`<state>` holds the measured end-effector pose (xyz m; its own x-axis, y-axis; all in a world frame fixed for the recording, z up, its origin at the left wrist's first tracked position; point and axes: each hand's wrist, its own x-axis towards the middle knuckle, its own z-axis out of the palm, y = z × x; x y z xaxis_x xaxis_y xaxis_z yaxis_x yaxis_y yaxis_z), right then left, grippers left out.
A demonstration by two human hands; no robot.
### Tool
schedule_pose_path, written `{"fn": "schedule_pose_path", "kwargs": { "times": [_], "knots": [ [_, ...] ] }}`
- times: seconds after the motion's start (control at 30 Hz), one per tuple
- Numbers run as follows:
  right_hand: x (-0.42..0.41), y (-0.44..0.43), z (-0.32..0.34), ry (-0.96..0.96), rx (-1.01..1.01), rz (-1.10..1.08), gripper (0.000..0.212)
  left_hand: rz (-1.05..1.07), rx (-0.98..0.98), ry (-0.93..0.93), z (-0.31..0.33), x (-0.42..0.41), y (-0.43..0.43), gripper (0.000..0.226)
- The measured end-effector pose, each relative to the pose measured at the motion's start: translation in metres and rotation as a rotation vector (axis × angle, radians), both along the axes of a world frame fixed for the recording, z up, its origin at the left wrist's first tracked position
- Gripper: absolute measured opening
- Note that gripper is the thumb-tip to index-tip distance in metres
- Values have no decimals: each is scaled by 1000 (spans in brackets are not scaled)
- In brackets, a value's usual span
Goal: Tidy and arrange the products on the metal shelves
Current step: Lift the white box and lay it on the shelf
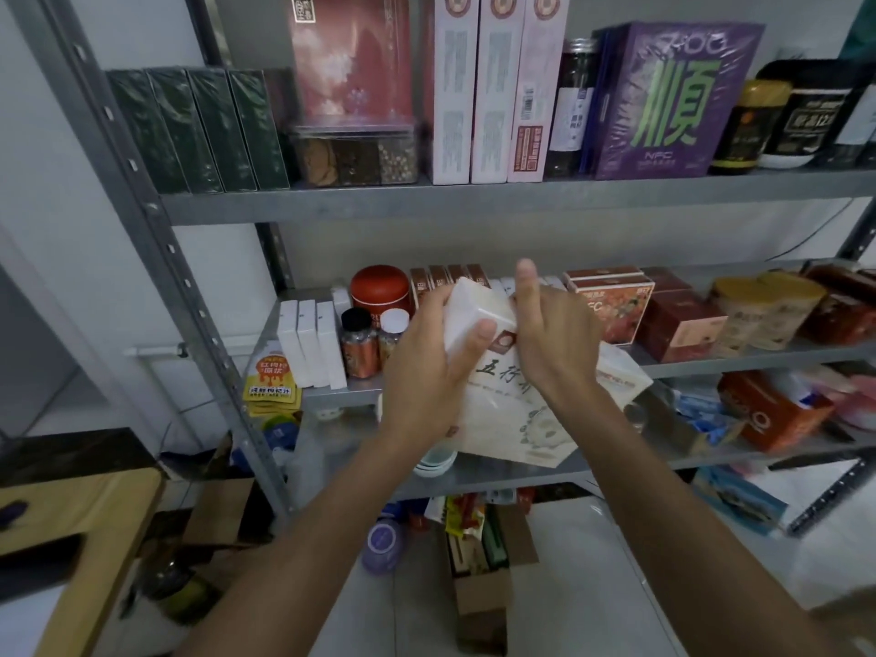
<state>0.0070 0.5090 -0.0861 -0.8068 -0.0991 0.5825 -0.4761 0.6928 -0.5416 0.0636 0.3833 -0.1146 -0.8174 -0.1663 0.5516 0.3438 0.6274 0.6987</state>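
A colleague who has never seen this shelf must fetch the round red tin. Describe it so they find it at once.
On the grey metal shelving, go to the level below the topmost one in view, left part. The red tin stands there behind two small bottles. It alone is round and dome-lidded; its neighbours are flat-sided boxes.

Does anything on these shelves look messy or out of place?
Yes. Yellow sachets hang off the middle shelf's left end, and the lower shelf is a loose jumble.

Purple box [663, 101] with green lettering; dark green boxes [199, 130].
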Motion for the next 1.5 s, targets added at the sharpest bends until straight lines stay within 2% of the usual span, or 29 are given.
{"fn": "schedule_pose_path", "kwargs": {
  "times": [0.1, 0.17, 0.27, 0.33, 0.4, 0.5, 0.6, 0.7, 0.83, 0.93, 1.0, 1.07, 1.27, 1.5],
  "knots": [
    [-2, -1, -2, -54, -1, 55, 76, 83, 59, 50, -4, -1, -1, 73],
    [-5, 4, -3, -82, 38, 202, 82, 96, 105, 41, -7, -1, -4, 78],
    [-8, 23, -5, -163, 220, 458, 61, 103, 199, 11, -10, -3, -14, 76],
    [-14, 44, -6, -259, 387, 487, 59, 81, 299, 5, -12, -2, -24, 68],
    [-20, 70, -5, -409, 438, 489, 65, 63, 402, 21, -12, 2, -33, 65],
    [-28, 98, -1, -566, 508, 467, 61, 45, 401, 92, -10, 8, -40, 62],
    [-28, 101, -6, -426, 501, 402, 62, 29, 338, 132, -5, 12, -43, 63],
    [-23, 96, -18, -203, 455, 318, 62, 118, 126, 134, -2, 13, -53, 77],
    [-27, 93, -29, 162, 464, 239, 62, 178, -86, 82, 1, 25, -77, 69],
    [-35, 91, -33, 395, 521, 224, 68, 151, -363, -6, 5, 34, -80, 99],
    [-40, 87, -34, 478, 517, 233, 68, 194, -632, 8, 3, 33, -71, 99],
    [-46, 82, -38, 537, 481, 238, 68, 264, -776, 51, -4, 28, -64, 89],
    [-72, 71, -64, 592, 357, 229, 84, 367, -808, 135, -34, 5, -65, 79],
    [-108, 30, -99, 506, 186, 241, 76, 415, -714, 49, -62, -22, -85, 72]
  ]
}}
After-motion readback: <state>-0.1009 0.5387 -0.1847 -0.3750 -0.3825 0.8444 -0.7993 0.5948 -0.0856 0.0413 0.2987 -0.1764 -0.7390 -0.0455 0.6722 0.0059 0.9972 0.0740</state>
